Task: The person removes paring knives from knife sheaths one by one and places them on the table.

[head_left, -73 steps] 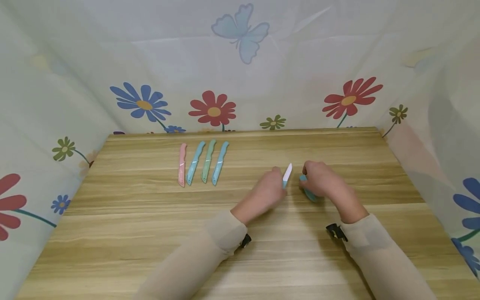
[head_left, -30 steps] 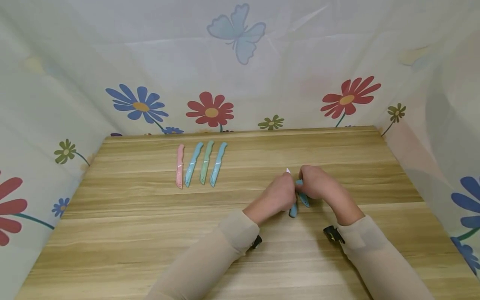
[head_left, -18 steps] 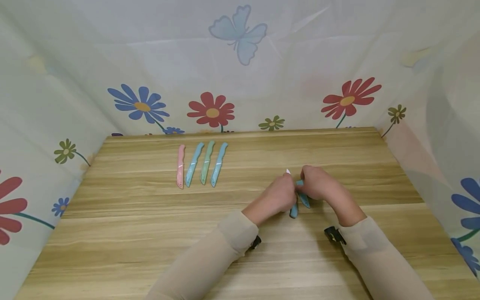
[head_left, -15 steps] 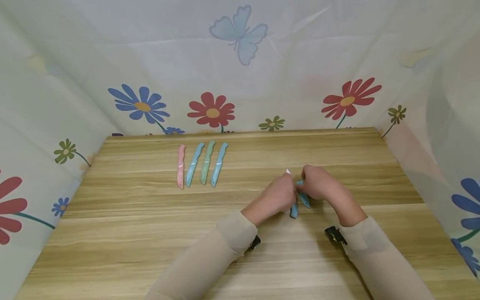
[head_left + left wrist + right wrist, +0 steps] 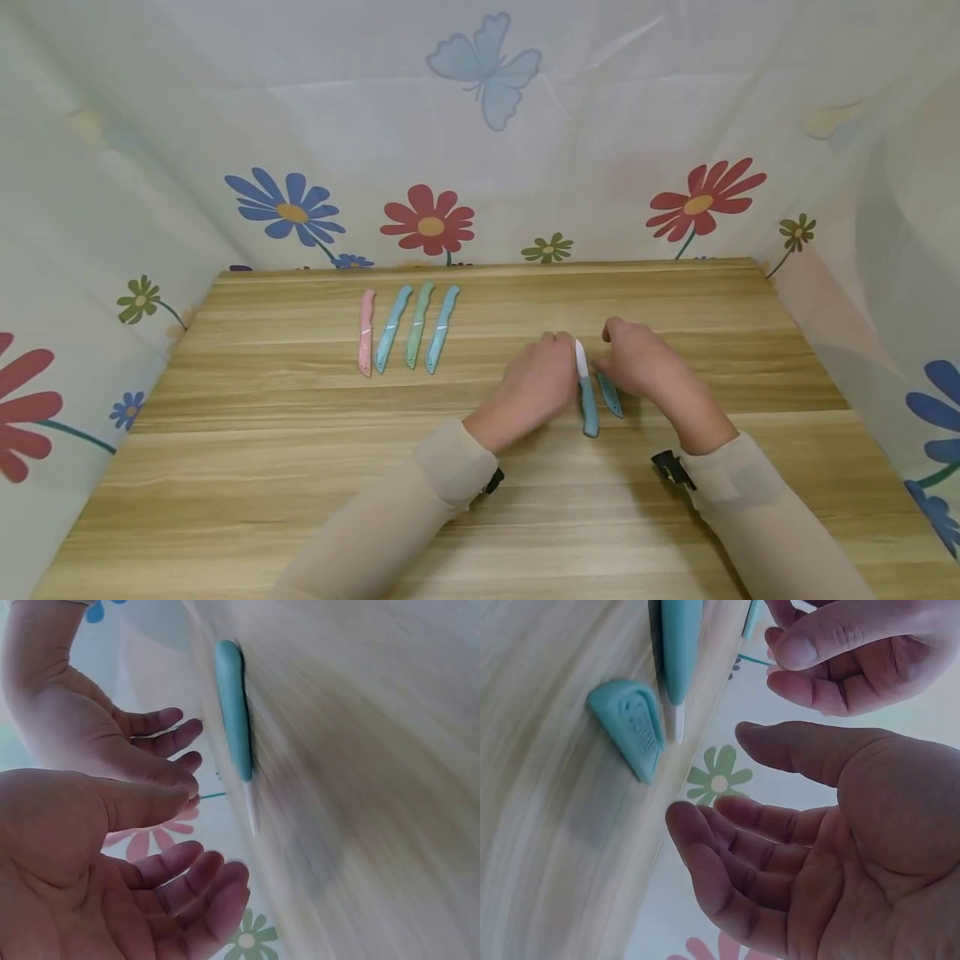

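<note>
Left hand: the left hand (image 5: 536, 385) is in the middle of the head view, just left of the knife; its fingers are loose and a little bent, and it grasps nothing.
Right hand: the right hand (image 5: 637, 362) is just right of the cover; it is also released, with relaxed fingers, holding nothing.
Knife: the knife (image 5: 586, 396) with white blade and teal handle lies flat on the worktop (image 5: 300, 467) between the two hands, its blade toward the far edge. In the left wrist view the knife (image 5: 234, 720) lies free, apart from the fingers.
Cover: the teal cover (image 5: 610, 394) lies just right of the knife, near the right hand. In the right wrist view the cover (image 5: 632, 729) is beside the knife tip, not on the blade.
Other knives: four covered knives (image 5: 407, 327), one pink, two blue, one green, lie in a row at the upper left of the worktop.
Background: a cloth with flowers (image 5: 427, 221) hangs behind the worktop.
</note>
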`<state>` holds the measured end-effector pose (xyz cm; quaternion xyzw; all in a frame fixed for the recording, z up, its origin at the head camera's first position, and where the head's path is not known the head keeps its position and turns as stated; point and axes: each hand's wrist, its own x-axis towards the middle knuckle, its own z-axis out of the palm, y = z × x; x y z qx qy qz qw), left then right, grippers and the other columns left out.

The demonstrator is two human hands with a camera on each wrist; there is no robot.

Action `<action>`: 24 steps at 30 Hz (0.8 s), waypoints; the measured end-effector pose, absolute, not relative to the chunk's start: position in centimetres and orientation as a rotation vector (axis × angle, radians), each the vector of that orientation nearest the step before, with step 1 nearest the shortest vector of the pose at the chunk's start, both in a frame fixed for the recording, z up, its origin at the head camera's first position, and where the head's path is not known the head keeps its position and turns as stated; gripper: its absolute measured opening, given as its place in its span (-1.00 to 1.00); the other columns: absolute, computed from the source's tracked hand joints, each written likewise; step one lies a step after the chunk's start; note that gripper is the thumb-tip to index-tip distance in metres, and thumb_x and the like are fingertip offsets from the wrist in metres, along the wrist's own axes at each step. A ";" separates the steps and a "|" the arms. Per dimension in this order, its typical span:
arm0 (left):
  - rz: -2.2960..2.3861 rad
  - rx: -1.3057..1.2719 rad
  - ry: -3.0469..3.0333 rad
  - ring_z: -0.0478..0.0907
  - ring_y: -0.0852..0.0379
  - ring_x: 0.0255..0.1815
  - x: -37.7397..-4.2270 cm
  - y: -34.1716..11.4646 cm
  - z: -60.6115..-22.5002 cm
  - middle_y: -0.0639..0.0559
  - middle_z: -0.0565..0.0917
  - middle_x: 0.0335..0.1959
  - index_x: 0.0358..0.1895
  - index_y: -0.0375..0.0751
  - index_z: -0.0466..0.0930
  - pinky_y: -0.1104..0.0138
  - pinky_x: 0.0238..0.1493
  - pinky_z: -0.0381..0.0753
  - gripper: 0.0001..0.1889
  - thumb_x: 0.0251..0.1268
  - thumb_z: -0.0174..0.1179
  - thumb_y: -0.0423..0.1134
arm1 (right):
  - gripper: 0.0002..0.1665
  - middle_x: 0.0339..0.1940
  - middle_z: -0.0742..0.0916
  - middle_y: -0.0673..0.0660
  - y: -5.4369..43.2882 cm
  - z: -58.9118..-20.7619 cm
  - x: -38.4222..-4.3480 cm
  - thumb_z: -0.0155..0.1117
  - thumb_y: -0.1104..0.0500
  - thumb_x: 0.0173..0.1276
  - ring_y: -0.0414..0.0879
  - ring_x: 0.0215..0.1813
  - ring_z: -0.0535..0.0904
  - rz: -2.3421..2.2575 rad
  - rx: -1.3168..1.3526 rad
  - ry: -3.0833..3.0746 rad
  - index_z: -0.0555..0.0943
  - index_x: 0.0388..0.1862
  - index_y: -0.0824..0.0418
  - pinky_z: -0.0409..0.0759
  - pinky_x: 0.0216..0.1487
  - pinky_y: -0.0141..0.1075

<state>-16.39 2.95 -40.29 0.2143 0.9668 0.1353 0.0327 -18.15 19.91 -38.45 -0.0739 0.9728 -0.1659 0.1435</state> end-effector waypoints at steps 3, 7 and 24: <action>0.309 0.684 3.058 0.61 -0.02 -0.22 -16.4 2.4 -40.3 -0.11 0.62 -0.19 0.03 -0.29 0.60 0.18 -0.26 0.69 -0.78 0.57 0.18 -0.19 | -0.40 0.21 0.69 0.45 19.4 -38.5 -18.1 0.30 0.06 0.59 0.29 0.16 0.67 -0.470 -0.232 2.843 0.46 0.35 0.49 0.63 0.14 0.14; 0.232 0.646 3.106 0.57 -0.06 -0.11 -16.6 1.6 -40.3 -0.09 0.60 -0.12 0.03 -0.22 0.64 0.11 -0.13 0.67 -0.77 0.53 0.26 -0.14 | -0.36 0.33 0.64 0.44 18.6 -38.5 -17.9 0.30 0.04 0.59 0.34 0.31 0.60 -0.432 -0.272 2.902 0.46 0.43 0.44 0.57 0.26 0.21; 0.069 0.545 3.188 0.53 -0.16 0.10 -18.9 -4.0 -39.9 -0.13 0.62 0.01 0.09 -0.20 0.65 0.00 0.08 0.58 -0.67 0.54 0.30 -0.02 | -0.41 0.21 0.66 0.33 15.4 -39.4 -17.7 0.38 0.00 0.53 0.29 0.13 0.67 -0.308 -0.436 3.046 0.55 0.38 0.30 0.70 -0.01 0.11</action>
